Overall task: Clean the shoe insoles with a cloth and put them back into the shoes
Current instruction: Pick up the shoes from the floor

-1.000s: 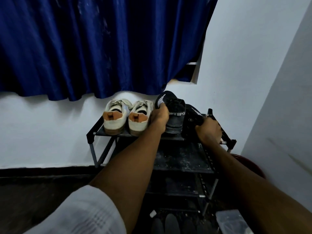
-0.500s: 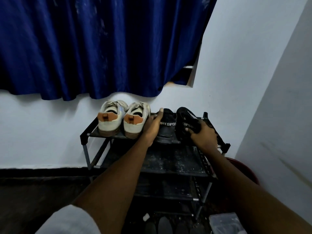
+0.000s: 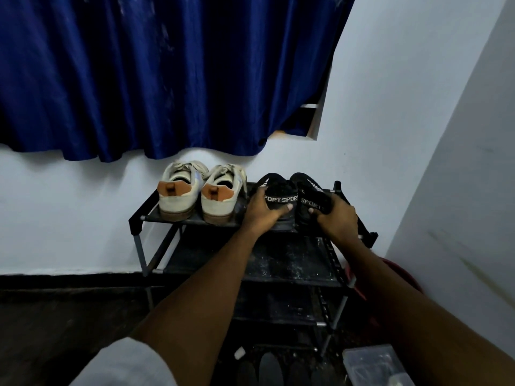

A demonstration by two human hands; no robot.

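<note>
Your left hand (image 3: 260,215) grips the heel of the left black shoe (image 3: 274,190), thumb laid across the lettered collar; your right hand (image 3: 338,218) curls round the heel of the right black shoe (image 3: 308,188) in the same way; both shoes sit toes-to-the-wall at the right end of the top tier of the shoe rack (image 3: 289,263), touching side by side, and a heel grip of this kind probably serves to square the pair on the shelf or to draw it towards you; whether the insoles lie inside cannot be told, for the openings are dark, and no cloth is in view; just left on the same tier stand the white sneakers (image 3: 195,196), tan heel tabs facing you, near enough that the left shoe has little room to swing that way; the blue curtain (image 3: 167,79) hangs above, clear of the shoes; the side wall (image 3: 459,190) closes in on the right, and a red tub (image 3: 390,274) sits between it and the rack, likely crowding your right elbow; nearer you, low down, lie dark oval shapes (image 3: 267,369), insoles or shoes, unclear, beside a clear plastic box (image 3: 373,366).
</note>
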